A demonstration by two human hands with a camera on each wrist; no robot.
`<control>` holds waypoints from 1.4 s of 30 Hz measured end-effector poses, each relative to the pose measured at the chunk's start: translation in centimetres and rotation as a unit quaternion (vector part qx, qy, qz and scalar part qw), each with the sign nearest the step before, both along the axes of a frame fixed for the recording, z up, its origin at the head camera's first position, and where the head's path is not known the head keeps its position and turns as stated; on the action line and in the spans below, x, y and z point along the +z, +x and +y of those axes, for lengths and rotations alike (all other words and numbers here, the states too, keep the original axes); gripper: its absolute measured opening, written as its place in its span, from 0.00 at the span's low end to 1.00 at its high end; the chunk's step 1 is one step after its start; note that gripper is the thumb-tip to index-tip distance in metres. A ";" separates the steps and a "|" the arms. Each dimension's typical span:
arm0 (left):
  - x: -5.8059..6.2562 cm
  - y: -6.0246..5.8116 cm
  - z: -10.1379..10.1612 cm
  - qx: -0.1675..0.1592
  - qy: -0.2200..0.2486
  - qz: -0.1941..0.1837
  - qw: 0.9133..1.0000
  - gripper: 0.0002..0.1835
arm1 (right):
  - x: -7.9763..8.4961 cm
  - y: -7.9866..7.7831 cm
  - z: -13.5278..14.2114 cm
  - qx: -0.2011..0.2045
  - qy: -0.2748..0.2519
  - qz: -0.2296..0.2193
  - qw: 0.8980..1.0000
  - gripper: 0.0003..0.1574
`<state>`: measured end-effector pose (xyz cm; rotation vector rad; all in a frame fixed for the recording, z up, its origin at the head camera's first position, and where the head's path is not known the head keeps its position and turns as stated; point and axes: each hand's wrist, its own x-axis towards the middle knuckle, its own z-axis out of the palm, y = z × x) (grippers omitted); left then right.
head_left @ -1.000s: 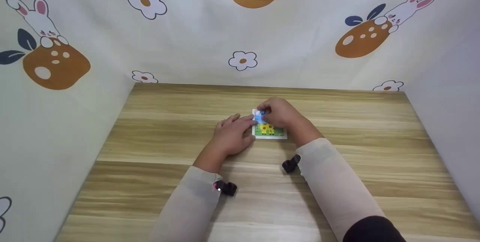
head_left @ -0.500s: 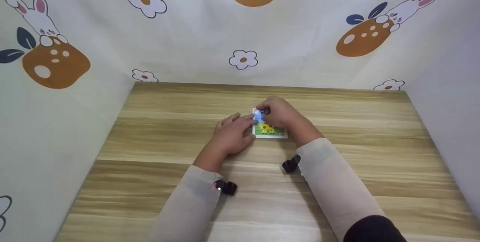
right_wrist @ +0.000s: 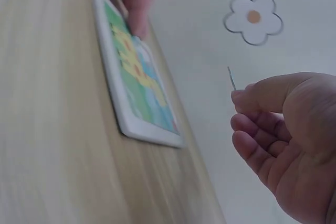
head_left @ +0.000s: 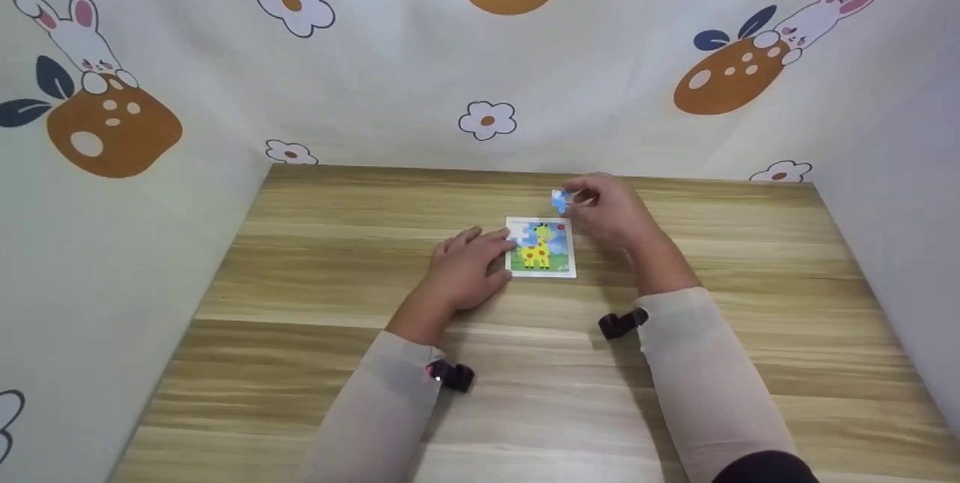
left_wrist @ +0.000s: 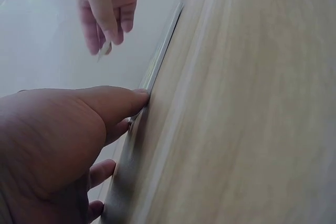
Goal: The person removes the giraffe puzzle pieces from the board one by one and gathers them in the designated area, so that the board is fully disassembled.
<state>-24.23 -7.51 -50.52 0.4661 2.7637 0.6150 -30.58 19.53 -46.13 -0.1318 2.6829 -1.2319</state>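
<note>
A small white-framed giraffe jigsaw puzzle (head_left: 556,259) lies flat on the table, and a white gap shows in its upper left part. My left hand (head_left: 466,269) rests at the puzzle's left edge, with thumb and fingertips touching the frame. Above the far right of the puzzle, my right hand (head_left: 611,213) pinches a blue and white puzzle piece (head_left: 559,201) between thumb and fingers. The right wrist view shows this puzzle piece (right_wrist: 231,78) edge-on, raised clear of the board. In the left wrist view, my left thumb (left_wrist: 118,100) presses on the frame's side.
The wood-grain table (head_left: 315,258) extends around the puzzle on all sides. A patterned cloth wall (head_left: 375,85) with flowers and rabbits stands along its back edge, and walls flank both sides. Black wrist cameras (head_left: 454,376) are worn at both cuffs.
My right hand has lifted the blue puzzle piece out of the upper left part of the puzzle and moved away to the far right. The left hand has stayed in place.
</note>
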 end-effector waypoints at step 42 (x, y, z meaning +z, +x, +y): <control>-1.4 -0.7 -1.2 -0.031 0.064 -0.001 0.997 0.30 | -4.2 -1.1 5.5 -0.021 0.008 -0.016 1.000 0.26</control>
